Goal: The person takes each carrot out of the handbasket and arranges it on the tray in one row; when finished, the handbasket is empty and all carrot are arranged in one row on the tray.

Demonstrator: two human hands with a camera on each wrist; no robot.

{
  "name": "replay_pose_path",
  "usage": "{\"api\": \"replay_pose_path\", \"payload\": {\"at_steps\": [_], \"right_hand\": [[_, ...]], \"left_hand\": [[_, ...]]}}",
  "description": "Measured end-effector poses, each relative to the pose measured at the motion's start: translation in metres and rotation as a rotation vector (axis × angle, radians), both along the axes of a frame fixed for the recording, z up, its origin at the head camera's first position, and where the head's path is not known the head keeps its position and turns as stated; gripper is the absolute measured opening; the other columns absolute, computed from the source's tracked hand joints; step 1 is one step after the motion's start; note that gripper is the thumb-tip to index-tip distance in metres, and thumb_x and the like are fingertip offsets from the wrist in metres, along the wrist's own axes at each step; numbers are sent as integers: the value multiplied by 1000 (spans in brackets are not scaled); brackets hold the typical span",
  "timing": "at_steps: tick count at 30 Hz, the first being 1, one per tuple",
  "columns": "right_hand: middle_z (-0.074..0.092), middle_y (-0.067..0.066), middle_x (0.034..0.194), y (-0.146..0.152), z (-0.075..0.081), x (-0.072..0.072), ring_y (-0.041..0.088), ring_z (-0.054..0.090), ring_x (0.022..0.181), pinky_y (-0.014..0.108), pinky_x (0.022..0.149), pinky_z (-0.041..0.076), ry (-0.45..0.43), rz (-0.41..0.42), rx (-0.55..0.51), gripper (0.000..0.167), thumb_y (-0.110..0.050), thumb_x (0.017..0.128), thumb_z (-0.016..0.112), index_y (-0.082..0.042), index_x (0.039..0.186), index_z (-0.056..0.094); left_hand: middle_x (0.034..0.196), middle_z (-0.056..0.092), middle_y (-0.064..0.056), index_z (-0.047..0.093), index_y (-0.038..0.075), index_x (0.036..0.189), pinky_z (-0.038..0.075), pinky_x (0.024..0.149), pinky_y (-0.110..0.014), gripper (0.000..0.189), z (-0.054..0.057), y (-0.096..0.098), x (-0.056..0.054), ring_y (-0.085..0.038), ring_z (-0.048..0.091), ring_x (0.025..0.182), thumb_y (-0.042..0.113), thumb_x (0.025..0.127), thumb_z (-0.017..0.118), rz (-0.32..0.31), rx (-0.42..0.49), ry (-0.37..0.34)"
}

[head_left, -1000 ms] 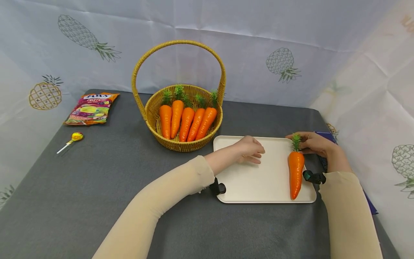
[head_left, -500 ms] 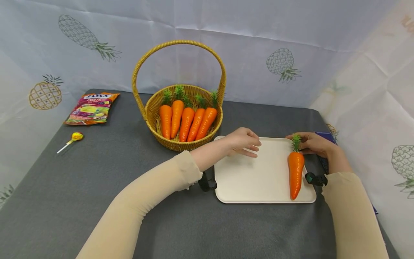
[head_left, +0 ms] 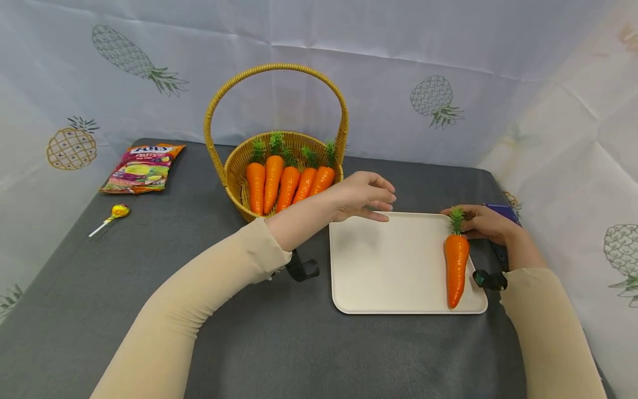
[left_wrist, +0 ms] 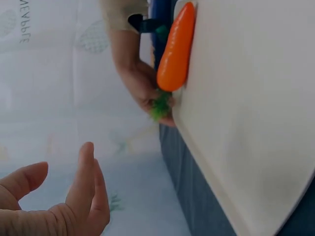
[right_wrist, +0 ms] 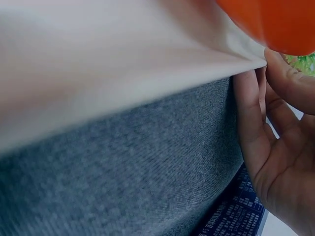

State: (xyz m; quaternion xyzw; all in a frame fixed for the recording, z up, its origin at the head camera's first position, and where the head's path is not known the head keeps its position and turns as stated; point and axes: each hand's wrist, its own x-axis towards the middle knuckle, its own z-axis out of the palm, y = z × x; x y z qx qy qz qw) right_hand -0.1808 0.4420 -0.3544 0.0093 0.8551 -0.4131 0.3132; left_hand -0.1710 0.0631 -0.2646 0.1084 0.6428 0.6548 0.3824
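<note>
A cream rectangular tray [head_left: 389,266] lies on the dark grey table, with one orange carrot [head_left: 456,270] along its right side, green tuft pointing away. At the tray's far right corner, my right hand [head_left: 485,224] pinches the rim; in the right wrist view the thumb is on top and fingers are underneath. My left hand [head_left: 364,194] hovers over the tray's far left corner, holding nothing, fingers extended and apart. Behind its wrist stands a woven basket [head_left: 234,197] with several carrots [head_left: 272,180], partly covered by the left forearm.
At the far left lie a bag of fruit sweets [head_left: 142,169] and, nearer, a lollipop [head_left: 118,211]. A dark blue printed packet [right_wrist: 236,209] sits beside the right hand. A pineapple-patterned cloth [head_left: 379,100] hangs behind the table and along its sides.
My left hand has moved up and to the left, from over the middle of the tray towards the basket side. My right hand keeps its grip on the tray's corner.
</note>
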Motion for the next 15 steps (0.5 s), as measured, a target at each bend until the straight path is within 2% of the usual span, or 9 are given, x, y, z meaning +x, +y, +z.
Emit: {"api": "replay_pose_path", "payload": {"at_steps": [4,7,10,12,15], "right_hand": [[56,-10,126,1,-1,0,-4,61,101,25,88,60,4,-1,4,59,-3,97,50,-3,153,33],[50,9,143,0,-1,1,-5,60,101,25,88,60,2,1,5,59,-3,97,50,-4,154,32],[35,25,154,0,-1,1,-7,59,101,25,88,59,-3,9,2,59,-3,98,48,-4,154,31],[31,27,156,0,-1,1,-8,59,101,24,88,59,-3,14,5,60,-2,98,47,-4,155,30],[38,24,153,0,-1,0,-8,59,101,25,88,59,2,14,11,59,-3,98,48,-4,154,30]], "left_hand": [[141,51,-17,50,0,135,58,98,-41,35,11,-15,-7,-34,57,127,8,100,55,31,9,16],[140,51,-17,50,0,135,57,100,-40,34,19,-28,-12,-33,58,124,9,101,54,57,13,36],[140,51,-18,49,1,135,55,103,-41,34,24,-41,-18,-32,58,123,10,102,53,85,12,55],[139,51,-18,48,1,135,54,105,-42,35,25,-49,-22,-30,58,122,10,102,53,108,7,66],[137,51,-17,48,1,137,52,107,-43,37,25,-59,-30,-29,58,120,9,102,53,151,0,65]]}}
